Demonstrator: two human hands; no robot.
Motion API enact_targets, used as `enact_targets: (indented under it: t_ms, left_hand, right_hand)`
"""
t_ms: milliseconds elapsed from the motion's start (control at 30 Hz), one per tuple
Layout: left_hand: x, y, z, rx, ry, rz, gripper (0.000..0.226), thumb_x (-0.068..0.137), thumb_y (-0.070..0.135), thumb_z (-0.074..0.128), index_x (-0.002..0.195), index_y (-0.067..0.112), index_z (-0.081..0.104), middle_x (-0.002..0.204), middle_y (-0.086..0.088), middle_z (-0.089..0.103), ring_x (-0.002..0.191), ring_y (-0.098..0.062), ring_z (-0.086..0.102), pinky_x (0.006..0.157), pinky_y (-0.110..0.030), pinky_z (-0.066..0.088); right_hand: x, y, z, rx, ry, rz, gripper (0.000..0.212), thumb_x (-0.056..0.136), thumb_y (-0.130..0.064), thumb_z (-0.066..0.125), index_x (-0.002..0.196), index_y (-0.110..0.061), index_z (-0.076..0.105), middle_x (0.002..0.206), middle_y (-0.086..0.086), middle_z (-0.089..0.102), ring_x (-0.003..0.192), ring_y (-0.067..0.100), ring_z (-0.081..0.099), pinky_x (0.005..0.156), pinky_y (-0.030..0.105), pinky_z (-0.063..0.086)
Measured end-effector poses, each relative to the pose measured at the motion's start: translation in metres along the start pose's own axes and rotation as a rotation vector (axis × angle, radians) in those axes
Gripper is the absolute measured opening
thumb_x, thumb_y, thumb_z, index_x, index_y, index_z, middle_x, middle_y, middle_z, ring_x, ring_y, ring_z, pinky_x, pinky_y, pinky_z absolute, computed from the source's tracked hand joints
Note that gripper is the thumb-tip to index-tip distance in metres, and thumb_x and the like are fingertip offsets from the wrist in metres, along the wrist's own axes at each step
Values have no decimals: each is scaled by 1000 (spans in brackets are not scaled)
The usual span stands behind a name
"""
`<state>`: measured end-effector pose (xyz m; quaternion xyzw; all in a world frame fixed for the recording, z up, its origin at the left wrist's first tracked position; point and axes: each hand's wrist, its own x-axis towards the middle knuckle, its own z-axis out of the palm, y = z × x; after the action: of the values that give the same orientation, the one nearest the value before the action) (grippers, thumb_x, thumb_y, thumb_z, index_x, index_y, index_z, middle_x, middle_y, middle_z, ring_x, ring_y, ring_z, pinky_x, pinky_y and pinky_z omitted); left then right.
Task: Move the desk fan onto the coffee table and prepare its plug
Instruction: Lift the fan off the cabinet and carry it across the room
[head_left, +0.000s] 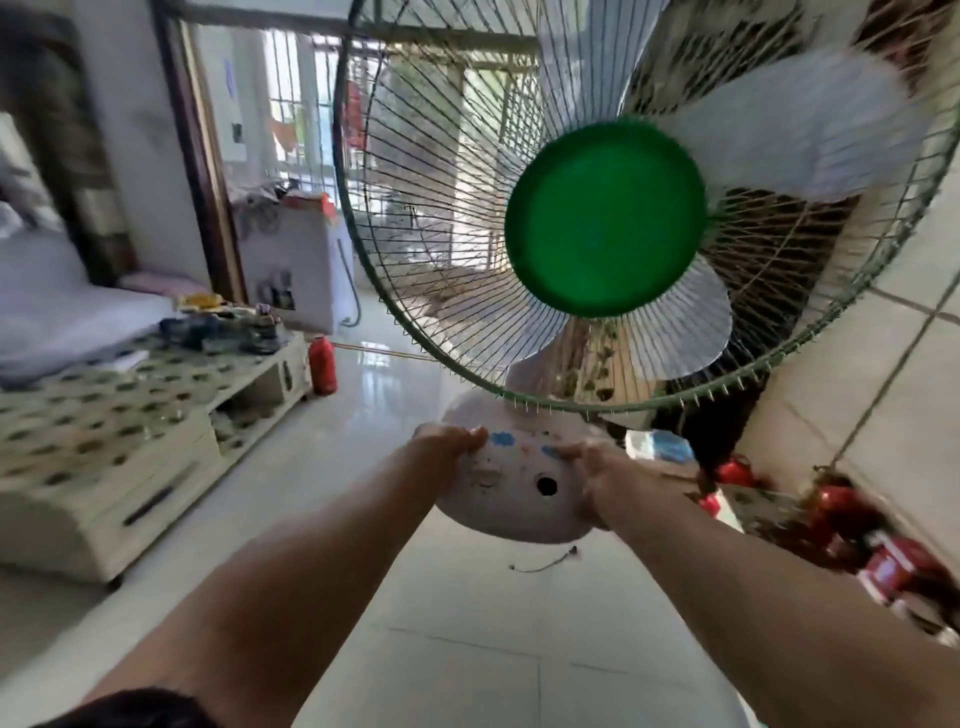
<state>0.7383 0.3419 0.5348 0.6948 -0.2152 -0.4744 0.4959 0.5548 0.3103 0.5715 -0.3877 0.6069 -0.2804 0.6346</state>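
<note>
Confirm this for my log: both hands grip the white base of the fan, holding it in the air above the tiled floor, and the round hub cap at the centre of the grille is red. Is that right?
Not quite. The head view shows the hub cap is green, not red. The rest holds: the left hand and right hand grip the white base of the fan, holding it in the air above the tiled floor.

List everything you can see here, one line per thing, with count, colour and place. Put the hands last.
desk fan: one, white base and blades, green hub and guard rim, held up in the air at centre
coffee table: one, pale with dark patterned top, left, cluttered at its far end
red bottle: one, red, on the floor beside the table's far end
red items: several, blurred, floor at right
left hand: one, gripping the base's left side
right hand: one, gripping the base's right side
</note>
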Motion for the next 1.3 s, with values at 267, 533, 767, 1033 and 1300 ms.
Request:
enact_targets:
  t_ms: [267, 533, 767, 1033, 1300]
  left_hand:
    - [23, -15, -185, -53, 189, 15, 44, 68, 27, 90, 65, 8, 51, 36, -5, 59, 27, -21, 58, 30, -17, 42]
    - [87, -16, -314, -3, 259, 7, 40, 70, 38, 87, 75, 6, 63, 74, -7, 63, 56, -19, 61, 71, -30, 52]
    - [125, 21, -414, -114, 261, -11, 42, 86, 21, 78, 113, -6, 61, 71, -16, 75, 60, -26, 74, 61, -39, 61]
    - [182, 40, -547, -68, 329, -74, 56, 92, 32, 69, 131, -6, 58, 129, -20, 65, 118, -38, 64, 102, -48, 49]
    - [222, 50, -699, -158, 299, -80, 34, 90, 18, 72, 117, -1, 64, 55, -11, 68, 42, -27, 67, 40, -31, 53]
  right_hand:
    - [-18, 34, 174, -197, -174, -149, 27, 94, -15, 57, 117, -3, 64, 131, 21, 61, 123, 37, 57, 107, 49, 45]
    - [-19, 20, 322, -28, -231, 1, 11, 90, 0, 54, 83, -1, 63, 74, 15, 67, 68, 30, 60, 69, 36, 51]
    - [10, -12, 441, -118, -384, 28, 20, 95, -11, 53, 77, -6, 58, 48, 10, 66, 50, 25, 62, 47, 21, 39]
    - [15, -30, 593, -224, -420, 64, 23, 94, -17, 56, 74, -8, 56, 40, 9, 63, 57, 25, 56, 50, 24, 32]
    - [-4, -23, 743, -244, -393, 124, 22, 93, -19, 58, 75, -7, 52, 70, 12, 57, 59, 28, 53, 50, 27, 31]
